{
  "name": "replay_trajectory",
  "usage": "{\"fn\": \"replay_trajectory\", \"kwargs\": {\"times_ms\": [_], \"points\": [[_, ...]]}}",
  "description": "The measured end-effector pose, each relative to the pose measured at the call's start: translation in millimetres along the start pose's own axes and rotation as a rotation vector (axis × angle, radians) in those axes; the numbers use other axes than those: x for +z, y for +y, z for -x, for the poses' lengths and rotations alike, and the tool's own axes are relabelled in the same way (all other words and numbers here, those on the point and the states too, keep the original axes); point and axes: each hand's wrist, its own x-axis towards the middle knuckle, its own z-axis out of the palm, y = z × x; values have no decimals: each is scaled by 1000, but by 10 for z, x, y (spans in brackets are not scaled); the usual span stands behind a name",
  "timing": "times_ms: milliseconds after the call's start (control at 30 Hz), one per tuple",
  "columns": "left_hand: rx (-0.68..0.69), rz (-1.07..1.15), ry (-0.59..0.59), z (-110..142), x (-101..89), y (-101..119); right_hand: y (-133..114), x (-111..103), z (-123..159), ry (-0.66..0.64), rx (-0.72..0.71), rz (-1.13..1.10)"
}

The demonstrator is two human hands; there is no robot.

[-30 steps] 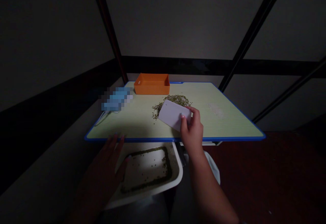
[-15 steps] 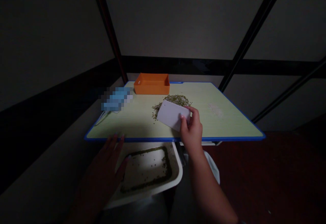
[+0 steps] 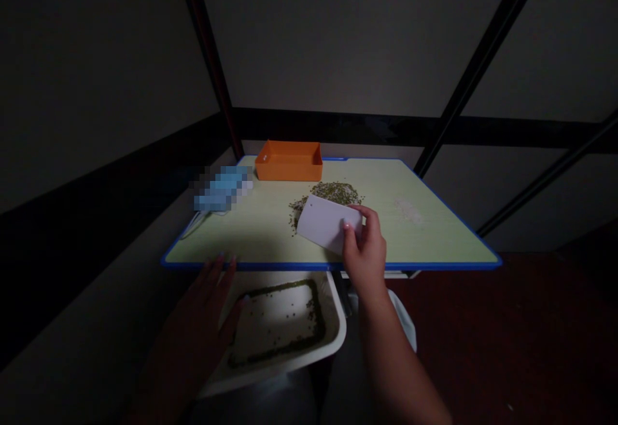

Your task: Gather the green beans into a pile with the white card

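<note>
My right hand (image 3: 365,251) grips a flat white plastic scraper (image 3: 323,224), thumb on top and fingers curled round its right end. The scraper is tilted over the near side of a loose heap of small green beans (image 3: 340,191) on the table. Some pale grains seem mixed into the heap. In dim light, my left hand (image 3: 205,322) has its fingers spread, fingertips at the table's front edge. Below that edge sits a white basin (image 3: 340,325) with beans lying along the borders of its floor; my left hand covers its left side.
The pale table (image 3: 434,238) has a blue rim. An orange open box (image 3: 290,170) stands at the back left. A blurred blue item (image 3: 222,187) with a white cable lies at the left edge. A patch of whitish grains (image 3: 409,210) lies at the right.
My right hand has drawn the scraper slightly toward the table's front edge. My left hand and the basin stay in place.
</note>
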Motion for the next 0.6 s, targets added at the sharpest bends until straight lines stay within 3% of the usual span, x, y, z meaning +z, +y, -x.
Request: {"fn": "replay_trajectory", "kwargs": {"times_ms": [600], "points": [[48, -63, 39, -26, -37, 10, 5, 90, -5, -25, -28, 2]]}}
